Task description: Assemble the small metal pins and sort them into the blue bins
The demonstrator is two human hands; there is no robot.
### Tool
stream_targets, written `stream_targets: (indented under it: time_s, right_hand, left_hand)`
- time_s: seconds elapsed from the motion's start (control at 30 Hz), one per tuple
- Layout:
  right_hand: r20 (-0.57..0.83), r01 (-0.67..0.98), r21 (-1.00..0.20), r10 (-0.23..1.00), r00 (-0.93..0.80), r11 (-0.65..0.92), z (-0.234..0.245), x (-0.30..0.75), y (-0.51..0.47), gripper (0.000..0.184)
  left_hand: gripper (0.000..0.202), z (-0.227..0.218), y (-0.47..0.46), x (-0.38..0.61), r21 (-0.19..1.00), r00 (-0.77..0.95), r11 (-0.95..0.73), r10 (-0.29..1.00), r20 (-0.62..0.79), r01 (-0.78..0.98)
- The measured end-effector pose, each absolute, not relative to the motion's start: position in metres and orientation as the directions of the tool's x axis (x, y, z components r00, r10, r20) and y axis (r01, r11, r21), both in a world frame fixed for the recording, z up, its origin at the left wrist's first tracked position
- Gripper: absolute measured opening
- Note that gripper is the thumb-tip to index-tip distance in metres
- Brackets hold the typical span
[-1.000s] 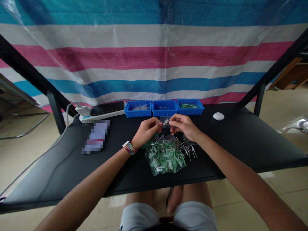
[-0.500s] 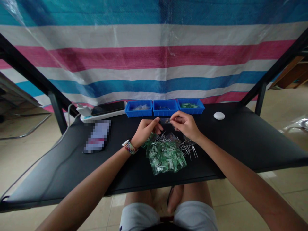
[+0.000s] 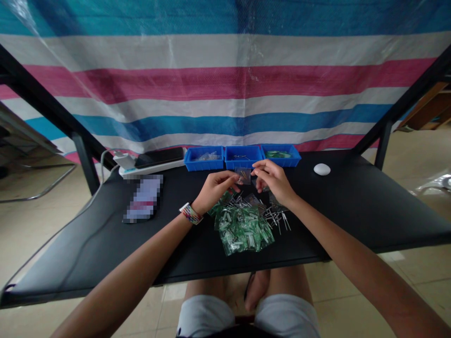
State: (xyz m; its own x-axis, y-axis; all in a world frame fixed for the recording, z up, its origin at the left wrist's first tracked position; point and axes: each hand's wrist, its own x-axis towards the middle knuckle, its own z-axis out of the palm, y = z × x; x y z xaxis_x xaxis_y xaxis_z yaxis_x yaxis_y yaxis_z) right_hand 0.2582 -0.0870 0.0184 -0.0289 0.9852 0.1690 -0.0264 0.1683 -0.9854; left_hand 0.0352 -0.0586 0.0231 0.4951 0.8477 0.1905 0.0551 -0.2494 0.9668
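My left hand (image 3: 219,184), with a woven bracelet at the wrist, pinches a small clear plastic bag (image 3: 244,175) between thumb and fingers. Thin copper-coloured pieces show inside it. To the right of this bag is my right hand (image 3: 272,179), its thumb and index finger apart. A bit of clear film shows by its lower fingers; I cannot tell if it is held. Below both hands lies a heap of green-tinted bags (image 3: 244,230) with white and metal pieces in them. Loose metal pins or screws (image 3: 277,217) lie beside the heap, partly under the right wrist.
Three blue bins stand at the back: a left one (image 3: 204,165) with clear bags, a middle one (image 3: 239,164) with some metal pieces, a right one (image 3: 287,161) with green bags. A power strip (image 3: 155,170), a dark phone (image 3: 160,157), a blurred packet (image 3: 143,199) and a white mouse (image 3: 322,169) lie around.
My right thumb and index finger have come off the small clear bag and moved slightly right. The bag now stays in my left hand, its face turned more towards me.
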Motion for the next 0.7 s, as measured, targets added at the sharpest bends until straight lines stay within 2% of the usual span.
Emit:
stream_targets:
  time_s: [0.07,0.13,0.3,0.4,0.5,0.57,0.63,0.7]
  right_hand:
    - [0.086,-0.101,-0.992,0.991,-0.101,0.075,0.021,0.258,-0.087,0.04]
    - [0.063,-0.12,-0.992,0.986,-0.153,0.044,0.02,0.256,-0.087,0.04]
    - [0.206,-0.011,-0.979,0.975,-0.088,0.206,0.013,0.253,-0.086,0.032]
    - [0.285,0.068,-0.956,0.958,-0.039,0.287,0.013,0.253,-0.087,0.027]
    - [0.387,0.173,-0.906,0.922,-0.028,0.386,0.016,0.255,-0.091,0.019]
    - [0.498,0.296,-0.82,0.865,-0.053,0.49,0.018,0.256,-0.095,0.013]
    - [0.578,0.394,-0.719,0.807,-0.12,0.573,0.019,0.256,-0.098,0.012]
    - [0.598,0.427,-0.665,0.779,-0.188,0.613,0.019,0.255,-0.101,0.013]
  left_hand:
    - [0.042,0.024,-0.059,0.036,0.961,0.505,-0.269,0.839,0.201,0.065]
    - [0.045,0.024,-0.058,0.036,0.956,0.512,-0.285,0.834,0.207,0.077]
    - [0.051,0.02,-0.058,0.034,0.928,0.466,-0.325,0.86,0.209,0.184]
    - [0.068,0.021,-0.059,0.032,0.924,0.419,-0.287,0.893,0.162,0.254]
    - [0.074,0.023,-0.059,0.03,0.961,0.443,-0.194,0.892,0.09,0.195]
    - [0.073,0.024,-0.058,0.03,0.988,0.488,-0.114,0.872,0.046,0.109]
    - [0.067,0.024,-0.057,0.031,0.999,0.528,-0.028,0.849,0.008,0.029]
    - [0.055,0.023,-0.056,0.032,0.999,0.538,0.024,0.843,-0.003,-0.031]
